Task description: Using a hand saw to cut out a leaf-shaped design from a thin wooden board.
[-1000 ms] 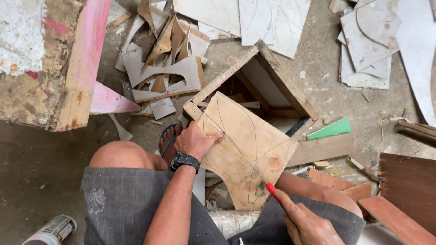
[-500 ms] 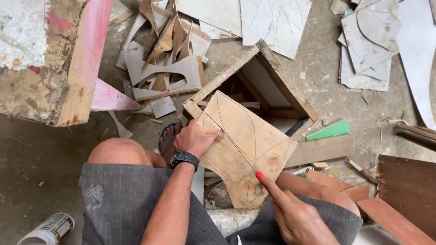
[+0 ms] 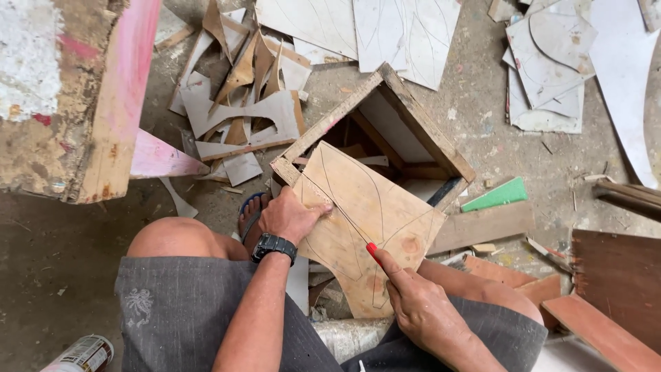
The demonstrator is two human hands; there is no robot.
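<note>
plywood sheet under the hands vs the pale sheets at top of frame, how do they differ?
The plywood sheet is tan with bare wood grain; the pale sheets are whitish grey. The plywood sheet rests tilted on the wooden frame, pinned by the left hand, with the right hand holding a red-tipped tool to it; the pale sheets lie flat, untouched. Both carry curved drawn lines.

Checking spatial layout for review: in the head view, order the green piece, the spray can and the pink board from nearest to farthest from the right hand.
From the right hand:
1. Green piece, up and to its right.
2. Pink board, far up-left.
3. Spray can, bottom-left corner.
</note>
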